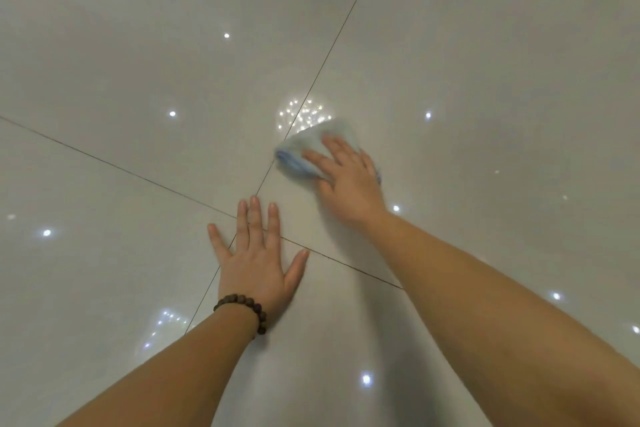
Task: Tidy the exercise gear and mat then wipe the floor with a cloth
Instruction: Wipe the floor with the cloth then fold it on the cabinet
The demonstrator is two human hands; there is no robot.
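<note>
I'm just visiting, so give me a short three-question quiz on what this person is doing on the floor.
1. True or false: the left hand holds the cloth.
2. Which wrist wears the bracelet?
3. The right hand lies on: A) bare floor, B) the cloth, C) a mat.

Key:
1. False; it lies flat on the floor, fingers spread.
2. The left.
3. B; straight fingers press the blue cloth onto the tiles.

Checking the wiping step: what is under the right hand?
A folded light-blue cloth lies under the right hand, flat fingers pressing it onto the tiled floor. The floor beneath it is covered.
</note>
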